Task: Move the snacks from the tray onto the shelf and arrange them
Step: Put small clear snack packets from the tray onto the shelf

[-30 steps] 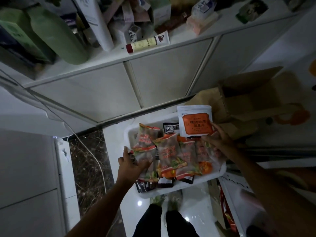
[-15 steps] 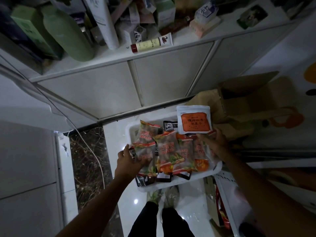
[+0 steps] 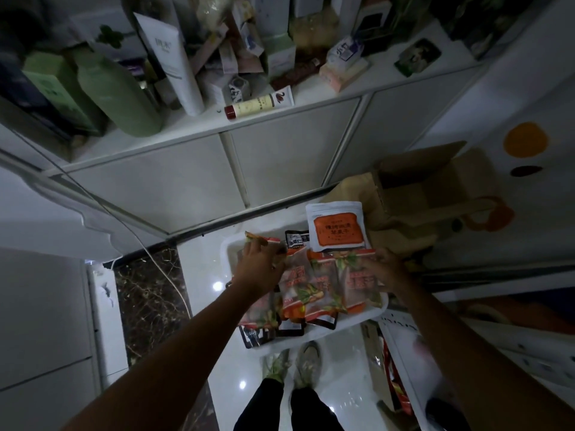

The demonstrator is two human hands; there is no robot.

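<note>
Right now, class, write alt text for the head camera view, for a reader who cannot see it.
From above in dim light, a left hand and a right hand grip snack packets piled in a white tray. A white pouch with an orange label lies at the tray's far edge, below a cluttered shelf.

The place is a dimly lit home, shown by a white cabinet shelf (image 3: 311,111) crowded with toiletries, among them a green bottle (image 3: 115,94), a white tube (image 3: 174,57) and small cartons, above glossy floor tiles (image 3: 202,269) and an open cardboard box (image 3: 429,185).
</note>
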